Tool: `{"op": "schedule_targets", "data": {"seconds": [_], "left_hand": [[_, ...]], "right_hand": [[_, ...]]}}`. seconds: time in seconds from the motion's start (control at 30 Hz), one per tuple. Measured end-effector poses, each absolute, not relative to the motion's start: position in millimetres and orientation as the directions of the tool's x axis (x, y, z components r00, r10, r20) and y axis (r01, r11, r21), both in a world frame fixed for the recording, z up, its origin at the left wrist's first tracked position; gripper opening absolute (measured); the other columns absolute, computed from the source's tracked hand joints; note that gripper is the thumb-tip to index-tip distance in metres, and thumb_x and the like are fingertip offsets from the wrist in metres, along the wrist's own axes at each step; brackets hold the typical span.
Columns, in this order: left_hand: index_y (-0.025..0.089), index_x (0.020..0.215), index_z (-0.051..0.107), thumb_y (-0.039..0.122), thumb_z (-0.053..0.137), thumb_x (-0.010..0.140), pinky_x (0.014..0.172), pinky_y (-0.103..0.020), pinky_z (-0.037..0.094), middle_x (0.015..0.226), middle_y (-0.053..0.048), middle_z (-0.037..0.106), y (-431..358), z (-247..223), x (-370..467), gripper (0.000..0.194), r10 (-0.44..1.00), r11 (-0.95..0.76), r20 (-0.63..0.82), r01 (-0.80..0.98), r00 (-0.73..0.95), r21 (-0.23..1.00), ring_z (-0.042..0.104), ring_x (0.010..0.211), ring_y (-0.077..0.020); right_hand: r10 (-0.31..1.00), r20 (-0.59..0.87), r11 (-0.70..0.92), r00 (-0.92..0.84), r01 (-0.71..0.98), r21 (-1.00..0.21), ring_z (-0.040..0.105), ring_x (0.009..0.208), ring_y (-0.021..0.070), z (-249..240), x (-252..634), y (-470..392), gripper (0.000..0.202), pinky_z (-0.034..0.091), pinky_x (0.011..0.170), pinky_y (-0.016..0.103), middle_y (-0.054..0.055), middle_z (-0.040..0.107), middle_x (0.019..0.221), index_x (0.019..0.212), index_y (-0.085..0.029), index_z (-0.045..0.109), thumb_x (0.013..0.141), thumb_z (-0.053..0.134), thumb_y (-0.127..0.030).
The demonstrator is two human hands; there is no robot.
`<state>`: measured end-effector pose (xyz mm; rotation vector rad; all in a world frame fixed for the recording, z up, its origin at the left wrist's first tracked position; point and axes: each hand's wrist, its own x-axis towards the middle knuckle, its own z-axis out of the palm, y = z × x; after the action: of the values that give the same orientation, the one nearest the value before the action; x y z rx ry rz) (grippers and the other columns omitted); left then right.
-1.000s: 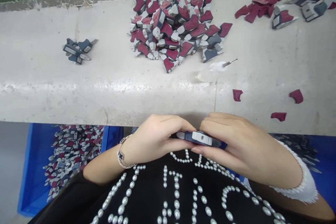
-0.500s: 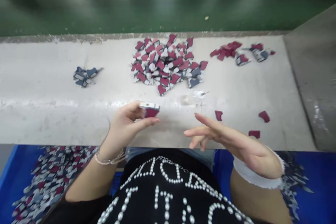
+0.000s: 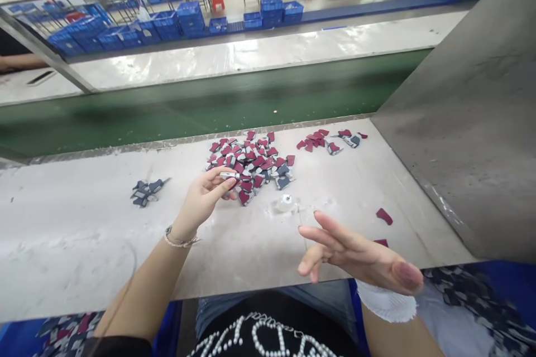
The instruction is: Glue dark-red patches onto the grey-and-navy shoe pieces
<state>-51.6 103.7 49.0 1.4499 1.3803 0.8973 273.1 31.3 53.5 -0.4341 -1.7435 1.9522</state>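
Observation:
My left hand [image 3: 199,201] pinches a small white, grey and maroon plastic part [image 3: 230,176] between thumb and fingers, at the near left edge of a heap of similar parts [image 3: 262,163]. Over the bench's right half, my right hand [image 3: 347,248] is held with its fingers spread and nothing in them. Beyond its fingertips stands or lies a small clear bottle [image 3: 285,203] with a whitish top; which, I cannot tell. A loose maroon piece [image 3: 384,216] lies to the right of that hand, and another maroon piece [image 3: 381,242] is partly hidden behind it.
A few dark grey-blue parts [image 3: 146,192] lie at left, and flat maroon pieces [image 3: 314,139] at the back right. A metal panel [image 3: 456,122] bounds the right side. Blue bins of parts [image 3: 481,301] sit below the front edge. Across the green divider, a person's arm [image 3: 23,61] shows.
The view has tilted up, bringing the room beyond into sight. My left hand has moved forward to the heap, still holding the part. My right hand stays open.

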Motion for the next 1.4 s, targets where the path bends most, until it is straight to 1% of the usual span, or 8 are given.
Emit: {"op": "schedule_targets", "data": {"seconds": [0.2,0.37,0.53,0.73,0.9,1.1,1.23,1.4], "left_hand": [[0.021,0.1,0.074,0.049,0.07,0.09,0.092,-0.042,0.054,0.098,-0.007,0.078,145,52,-36,0.029,0.978,-0.194,0.104,0.603,0.181,0.774,0.07,0.097,-0.027],[0.019,0.089,0.078,0.028,0.072,0.088,0.115,-0.061,0.029,0.124,-0.013,0.07,160,46,-21,0.01,0.955,-0.286,0.251,0.718,0.158,0.635,0.053,0.13,-0.038],[0.023,0.096,0.077,0.03,0.07,0.093,0.098,-0.041,0.047,0.1,-0.005,0.078,116,81,-4,0.01,0.855,-0.511,0.324,0.56,0.404,0.652,0.069,0.099,-0.0218],[0.017,0.1,0.073,0.019,0.066,0.096,0.083,-0.03,0.049,0.089,-0.002,0.081,62,131,9,0.008,0.631,-0.699,0.469,0.191,0.618,0.689,0.073,0.082,-0.0134],[0.018,0.099,0.072,0.018,0.061,0.098,0.079,-0.031,0.044,0.082,0.001,0.079,44,129,-7,0.011,0.656,-0.709,0.457,0.282,0.601,0.647,0.071,0.077,-0.0123],[0.02,0.089,0.073,0.015,0.058,0.094,0.073,-0.031,0.042,0.077,0.003,0.077,30,113,-23,0.017,0.734,-0.671,0.415,0.476,0.538,0.569,0.07,0.072,-0.012],[0.02,0.096,0.072,0.014,0.057,0.095,0.071,-0.03,0.043,0.08,0.004,0.077,32,104,-35,0.017,0.659,-0.747,0.433,0.469,0.615,0.471,0.07,0.073,-0.0115],[0.021,0.097,0.069,0.015,0.062,0.092,0.07,-0.03,0.045,0.083,0.005,0.079,40,91,-35,0.011,0.642,-0.753,0.627,0.516,0.441,0.408,0.071,0.069,-0.0125]], "right_hand": [[0.538,0.168,-0.031,-0.826,-0.218,-0.975,0.073,0.112,0.0302,48,276,28,0.108,0.057,0.089,0.042,0.026,0.04,0.16,0.161,-0.02,-0.001,0.082,0.021,-0.09],[0.536,0.265,-0.07,-0.801,-0.355,-0.932,0.076,0.106,0.0305,48,274,25,0.105,0.058,0.09,0.042,0.024,0.057,0.148,0.163,-0.019,0.007,0.087,0.025,-0.088],[0.495,0.491,-0.095,-0.717,-0.606,-0.79,0.073,0.112,0.0286,51,261,29,0.079,0.055,0.093,0.04,0.013,0.063,0.145,0.165,-0.033,0.024,0.098,0.029,-0.076],[0.464,0.356,-0.214,-0.811,-0.493,-0.843,0.07,0.116,0.0274,53,252,33,0.081,0.051,0.097,0.037,0.008,0.068,0.136,0.163,-0.036,0.029,0.095,0.04,-0.079],[0.393,0.328,-0.162,-0.859,-0.416,-0.895,0.072,0.104,0.0288,42,255,36,0.096,0.053,0.093,0.037,0.013,0.072,0.124,0.165,-0.024,0.027,0.091,0.038,-0.084],[0.406,-0.001,-0.098,-0.914,-0.042,-0.994,0.062,0.122,0.0363,65,258,40,0.103,0.038,0.113,0.05,0.014,0.067,0.134,0.163,-0.025,0.032,0.083,0.048,-0.088],[0.428,-0.057,-0.057,-0.902,0.035,-0.998,0.062,0.124,0.0351,80,248,42,0.094,0.036,0.114,0.051,0.013,0.067,0.136,0.159,-0.029,0.039,0.085,0.048,-0.086],[0.455,-0.082,-0.056,-0.887,0.063,-0.996,0.06,0.129,0.0339,80,224,33,0.108,0.038,0.113,0.049,0.015,0.061,0.145,0.165,-0.025,0.019,0.083,0.05,-0.088]]}}
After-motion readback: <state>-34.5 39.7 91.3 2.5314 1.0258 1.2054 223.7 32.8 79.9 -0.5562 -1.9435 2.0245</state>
